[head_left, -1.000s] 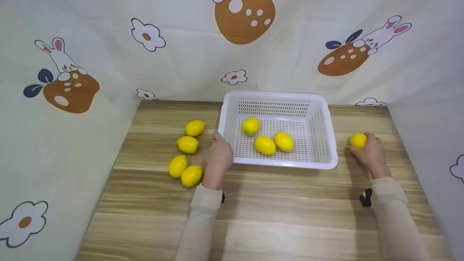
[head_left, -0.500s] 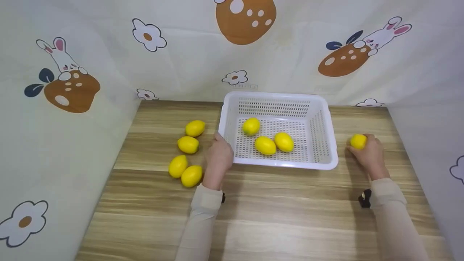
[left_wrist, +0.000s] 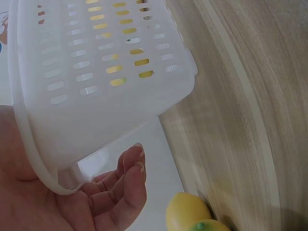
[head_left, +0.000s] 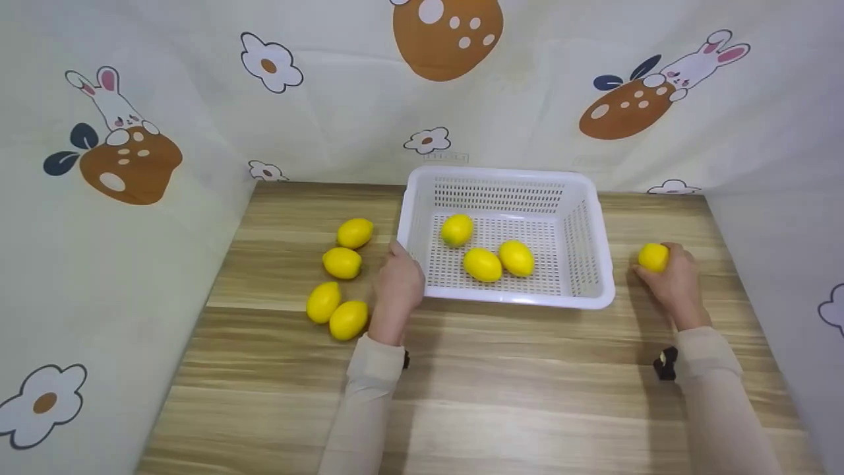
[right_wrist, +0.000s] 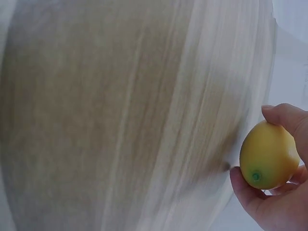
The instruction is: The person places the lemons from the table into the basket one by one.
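Note:
My left hand (head_left: 399,280) grips the left rim of a white perforated plastic basket (head_left: 511,301). In the left wrist view its fingers (left_wrist: 127,190) curl beneath the rim, with the thumb side against the basket's outer wall. Three yellow lemons lie on the basket floor, one lemon (head_left: 457,230) apart from two that touch. Right of the basket, my right hand (head_left: 676,284) holds another lemon (right_wrist: 269,155). The right wrist view shows it between thumb and fingers, its green stem end facing the camera. Whether this lemon touches the table is hard to tell.
Several more lemons (head_left: 342,263) lie on the wood-patterned table (head_left: 514,389) left of the basket, close to my left hand. A pale curtain (head_left: 343,99) printed with rabbits and flowers borders the table at the back and both sides.
Almost nothing differs. My right hand and its lemon have shifted very slightly; the left hand, basket and other lemons stay in place.

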`<state>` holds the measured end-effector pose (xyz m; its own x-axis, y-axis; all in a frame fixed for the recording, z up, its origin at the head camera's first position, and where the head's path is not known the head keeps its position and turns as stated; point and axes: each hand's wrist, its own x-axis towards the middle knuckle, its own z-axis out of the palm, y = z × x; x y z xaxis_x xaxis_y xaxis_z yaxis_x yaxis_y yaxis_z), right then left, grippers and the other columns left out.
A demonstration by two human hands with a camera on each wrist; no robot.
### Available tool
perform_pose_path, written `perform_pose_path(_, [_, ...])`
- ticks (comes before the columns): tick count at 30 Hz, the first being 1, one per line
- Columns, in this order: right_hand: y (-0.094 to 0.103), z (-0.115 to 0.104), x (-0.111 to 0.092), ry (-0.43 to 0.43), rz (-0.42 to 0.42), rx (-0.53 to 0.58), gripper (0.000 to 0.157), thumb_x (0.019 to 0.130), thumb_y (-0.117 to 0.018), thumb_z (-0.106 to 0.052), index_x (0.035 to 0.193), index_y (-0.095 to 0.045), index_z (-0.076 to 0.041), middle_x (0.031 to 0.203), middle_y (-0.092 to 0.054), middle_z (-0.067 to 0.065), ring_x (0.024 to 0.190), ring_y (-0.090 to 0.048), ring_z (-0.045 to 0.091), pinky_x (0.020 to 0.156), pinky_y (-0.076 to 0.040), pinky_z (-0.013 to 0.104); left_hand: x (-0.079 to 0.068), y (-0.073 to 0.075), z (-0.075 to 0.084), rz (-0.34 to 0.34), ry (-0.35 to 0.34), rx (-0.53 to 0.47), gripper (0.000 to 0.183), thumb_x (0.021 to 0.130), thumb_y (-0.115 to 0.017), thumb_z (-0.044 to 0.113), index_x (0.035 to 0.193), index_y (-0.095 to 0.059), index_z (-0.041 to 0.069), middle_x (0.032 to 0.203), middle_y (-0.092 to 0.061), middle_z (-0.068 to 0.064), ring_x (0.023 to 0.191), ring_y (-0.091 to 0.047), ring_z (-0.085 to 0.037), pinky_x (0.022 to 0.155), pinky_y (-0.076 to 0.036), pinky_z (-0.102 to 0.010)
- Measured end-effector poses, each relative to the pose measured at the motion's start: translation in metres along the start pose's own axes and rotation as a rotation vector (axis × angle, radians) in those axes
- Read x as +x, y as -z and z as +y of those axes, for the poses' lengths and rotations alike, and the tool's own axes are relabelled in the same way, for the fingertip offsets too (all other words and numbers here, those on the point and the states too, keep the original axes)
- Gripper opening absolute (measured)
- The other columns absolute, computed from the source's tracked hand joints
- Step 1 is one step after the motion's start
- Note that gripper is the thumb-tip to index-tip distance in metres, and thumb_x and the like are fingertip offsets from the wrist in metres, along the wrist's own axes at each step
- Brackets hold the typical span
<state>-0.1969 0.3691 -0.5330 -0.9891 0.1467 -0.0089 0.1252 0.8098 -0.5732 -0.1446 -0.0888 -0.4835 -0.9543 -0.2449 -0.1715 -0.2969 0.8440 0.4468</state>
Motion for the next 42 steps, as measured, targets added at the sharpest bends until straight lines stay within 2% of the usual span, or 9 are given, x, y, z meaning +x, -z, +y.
perform_pose_path(19, [0.01, -0.013, -0.011, -0.007, -0.023, 0.03, 0.079, 0.094, -0.075, -0.016, 0.149, -0.032, 0.022, 0.134, -0.045, 0.047, 0.119, -0.048, 0.057, 0.103, -0.04, 0.07, 0.002, -0.001, 0.0, -0.025, 0.009, 0.011, 0.052, 0.112, -0.04, 0.018, 0.153, -0.028, -0.013, 0.124, -0.063, -0.03, 0.103, -0.07, -0.04, 0.086, -0.059, -0.051])
perform_pose_path(25, [0.014, -0.02, -0.015, 0.022, -0.019, 0.014, 0.077, 0.093, -0.075, -0.015, 0.147, -0.035, 0.022, 0.132, -0.047, 0.045, 0.116, -0.049, 0.056, 0.1, -0.041, 0.069, 0.001, -0.002, -0.003, 0.014, -0.031, 0.011, 0.052, 0.111, -0.043, 0.017, 0.15, -0.03, -0.015, 0.12, -0.064, -0.031, 0.099, -0.071, -0.042, 0.083, -0.059, -0.052])
perform_pose_path(29, [0.016, -0.024, -0.017, 0.059, 0.0, 0.04, 0.075, 0.092, -0.075, -0.012, 0.146, -0.036, 0.022, 0.133, -0.047, 0.046, 0.117, -0.048, 0.057, 0.101, -0.04, 0.069, 0.0, -0.005, -0.005, 0.042, -0.065, -0.006, 0.05, 0.111, -0.042, 0.015, 0.149, -0.033, -0.016, 0.115, -0.067, -0.031, 0.093, -0.072, -0.04, 0.079, -0.06, -0.05])
perform_pose_path(42, [0.025, -0.046, -0.02, 0.12, 0.004, 0.033, 0.071, 0.091, -0.074, -0.009, 0.146, -0.04, 0.02, 0.133, -0.051, 0.045, 0.115, -0.051, 0.056, 0.099, -0.041, 0.07, -0.001, -0.004, -0.011, 0.058, -0.105, -0.087, 0.048, 0.11, -0.04, 0.013, 0.148, -0.034, -0.016, 0.115, -0.066, -0.033, 0.093, -0.071, -0.042, 0.079, -0.059, -0.052])
